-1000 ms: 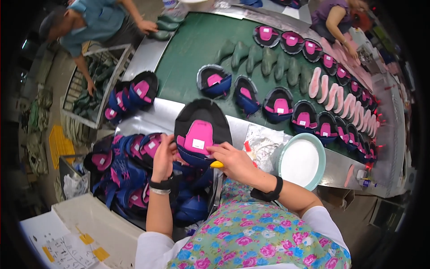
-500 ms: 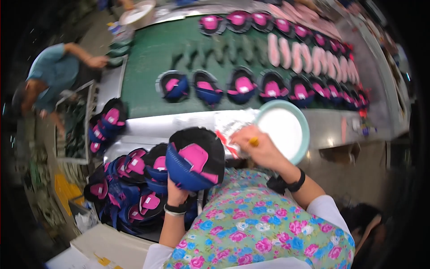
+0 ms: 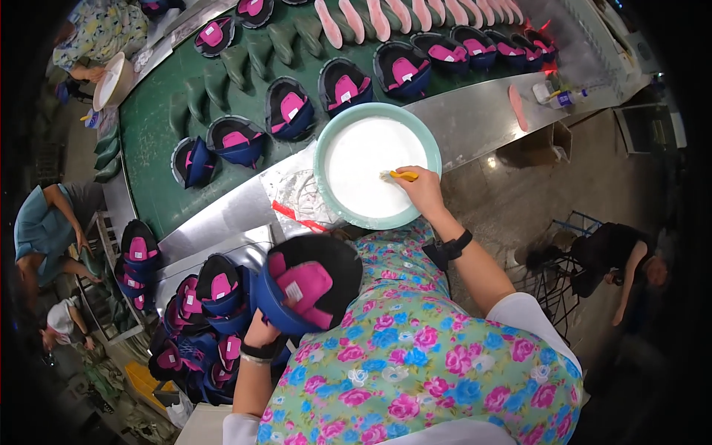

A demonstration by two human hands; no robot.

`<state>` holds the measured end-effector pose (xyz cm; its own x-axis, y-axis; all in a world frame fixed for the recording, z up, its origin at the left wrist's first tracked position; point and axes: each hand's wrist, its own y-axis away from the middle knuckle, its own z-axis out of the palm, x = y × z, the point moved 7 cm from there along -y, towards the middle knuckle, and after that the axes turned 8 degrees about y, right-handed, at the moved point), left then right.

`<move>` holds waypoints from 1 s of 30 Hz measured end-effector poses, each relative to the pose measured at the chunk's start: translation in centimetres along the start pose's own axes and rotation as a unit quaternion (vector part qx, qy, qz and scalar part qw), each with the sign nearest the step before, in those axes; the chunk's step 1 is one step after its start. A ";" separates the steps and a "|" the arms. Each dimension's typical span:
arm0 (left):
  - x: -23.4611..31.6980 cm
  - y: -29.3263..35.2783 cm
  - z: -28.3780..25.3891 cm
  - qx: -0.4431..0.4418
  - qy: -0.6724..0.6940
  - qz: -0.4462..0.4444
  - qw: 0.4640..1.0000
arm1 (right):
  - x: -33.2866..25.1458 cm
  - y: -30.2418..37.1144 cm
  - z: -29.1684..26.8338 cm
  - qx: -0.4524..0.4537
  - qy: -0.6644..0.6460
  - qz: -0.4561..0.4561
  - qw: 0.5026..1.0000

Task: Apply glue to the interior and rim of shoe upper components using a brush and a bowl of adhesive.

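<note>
My left hand (image 3: 262,331) is closed on a blue shoe upper (image 3: 343,276) with a pink lining and a wide black edge, its opening facing up. In my right hand (image 3: 424,194) is a small brush (image 3: 406,176) with a yellow handle. The brush's tip is at the white paste (image 3: 363,159) inside a round pale-green basin (image 3: 321,167), and I cannot tell how deep it dips. The basin stands at the table's near edge, partly on a crumpled white plastic bag (image 3: 300,193) with red printing.
Similar uppers (image 3: 288,107) line the green belt (image 3: 152,133) with dark shoe lasts (image 3: 215,85) and pink insoles (image 3: 352,21). More uppers (image 3: 219,289) are heaped at my left. A bottle (image 3: 567,98) lies on the metal ledge at right. Other people (image 3: 44,230) work at far left.
My right hand has brought the brush over the white paste in the basin. My left hand still holds the upper, now tilted more upward. The whole view has turned and shifted right.
</note>
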<state>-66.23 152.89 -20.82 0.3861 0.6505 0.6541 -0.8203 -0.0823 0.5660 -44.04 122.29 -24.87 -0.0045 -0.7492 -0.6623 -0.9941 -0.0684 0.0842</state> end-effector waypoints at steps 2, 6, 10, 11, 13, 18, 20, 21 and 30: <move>-0.1 -0.3 0.7 0.002 -0.020 -0.008 1.000 | 1.3 -0.1 0.5 -0.003 0.007 0.003 1.000; -3.2 -3.2 -0.1 0.008 0.082 -0.020 0.996 | 0.0 0.1 -1.0 0.010 -0.002 -0.005 1.000; -3.6 -5.7 2.9 -0.017 0.085 -0.022 0.996 | -6.0 0.8 -5.0 -0.013 -0.130 -0.025 0.991; -3.7 -6.2 3.3 -0.020 0.081 -0.023 0.996 | -7.7 1.1 -5.3 -0.039 -0.195 -0.046 0.979; -4.2 -6.8 4.6 -0.043 0.108 -0.039 0.993 | -10.7 1.9 -4.9 -0.112 -0.278 -0.070 0.952; -5.3 -7.0 4.6 -0.093 0.079 -0.042 0.992 | -10.0 1.0 -3.4 -0.105 -0.225 -0.085 0.965; -4.4 -6.9 5.7 -0.094 0.071 -0.029 0.993 | -7.4 0.4 -3.7 -0.059 -0.184 -0.059 0.979; -3.9 -6.9 6.0 -0.093 0.067 -0.015 0.993 | -6.6 0.3 -4.0 -0.046 -0.165 -0.038 0.985; -0.3 -7.8 6.4 -0.119 0.022 0.110 0.987 | -7.3 3.7 -4.3 -0.087 -0.055 0.015 0.995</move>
<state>-57.28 148.49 -22.22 0.1728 0.6692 0.7227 -0.9600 -0.0495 0.2755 -47.17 124.65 -16.50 -0.0560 -0.6767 -0.7342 -0.9598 -0.1662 0.2264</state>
